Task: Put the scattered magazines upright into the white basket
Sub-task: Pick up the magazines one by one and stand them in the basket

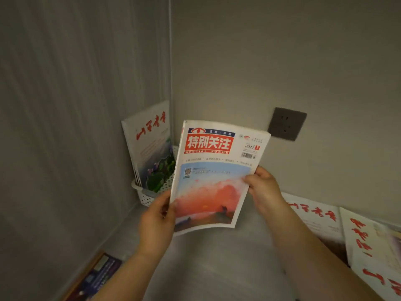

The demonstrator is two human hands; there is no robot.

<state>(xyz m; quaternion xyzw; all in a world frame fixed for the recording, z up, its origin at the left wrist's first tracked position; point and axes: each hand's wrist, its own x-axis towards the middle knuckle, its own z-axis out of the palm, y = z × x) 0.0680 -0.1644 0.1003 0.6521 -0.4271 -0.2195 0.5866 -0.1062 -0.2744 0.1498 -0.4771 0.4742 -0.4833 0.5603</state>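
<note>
Both forearms reach in from below; left hand (157,210) pinches the spine edge of the Special Focus magazine (213,177), right hand (263,184) clamps its opposite edge, holding it upright just before the white basket (144,195) in the corner, where one magazine (149,148) already stands; thin, floppy and glossy, it probably needs both edges supported; more magazines (368,242) lie flat at right.

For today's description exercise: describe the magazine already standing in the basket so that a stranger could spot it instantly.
Find the corner where the two grey walls meet; the white basket sits at its foot. The standing magazine rises upright from it, leaning on the left wall. Unlike the one held in both hands, its pale cover has red brush lettering above green leaves.
</note>
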